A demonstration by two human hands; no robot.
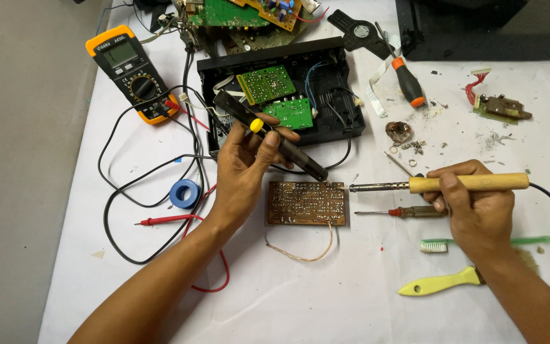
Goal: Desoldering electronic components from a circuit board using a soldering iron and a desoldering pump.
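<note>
Brown circuit board (307,203) flat on worktop (326,299), mid-frame. My left hand (243,167) grips desoldering pump (275,139), nozzle at board's top edge. Right hand (475,207) grips soldering iron (440,185), tip at top-right corner. Bare worktop below board.

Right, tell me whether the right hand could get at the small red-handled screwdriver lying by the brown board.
Probably yes. The small red-handled screwdriver lies on the table just under the right hand, with nothing between them. But that hand's grip is full with the wooden-handled soldering iron, which it would likely have to put down first.
</note>
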